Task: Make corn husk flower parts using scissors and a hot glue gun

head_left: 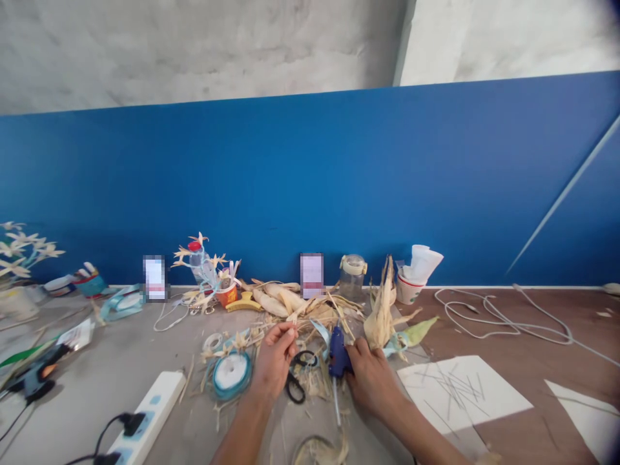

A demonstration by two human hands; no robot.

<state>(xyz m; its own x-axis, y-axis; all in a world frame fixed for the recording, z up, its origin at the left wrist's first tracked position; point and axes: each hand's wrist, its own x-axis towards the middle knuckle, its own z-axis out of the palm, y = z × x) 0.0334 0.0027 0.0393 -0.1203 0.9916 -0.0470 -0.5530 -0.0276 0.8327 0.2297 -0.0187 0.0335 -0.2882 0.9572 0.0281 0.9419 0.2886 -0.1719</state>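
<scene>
My left hand (pixel 275 358) is closed in a pinch, with a small pale strip of dried corn husk (pixel 294 318) at its fingertips. My right hand (pixel 372 374) grips the handle of a blue glue gun (pixel 338 355); a translucent glue stick (pixel 337 403) sticks out of its rear. Between the hands lie black-handled scissors (pixel 295 387), their blades partly hidden. Left of my left hand is a spool of blue ribbon (pixel 231 374). Dried corn husks (pixel 276 301) are heaped behind the hands, and a taller husk bundle (pixel 382 316) stands beyond my right hand.
A power strip (pixel 152 407) with plugs sits front left, near another glue gun (pixel 39 384). Two phones, a bottle (pixel 199 261), a lidded jar (pixel 352 274) and a paper cup (pixel 409 287) line the blue partition (pixel 310 174). Thin wires lie on white paper (pixel 465 391); a white cable (pixel 504 316) coils behind.
</scene>
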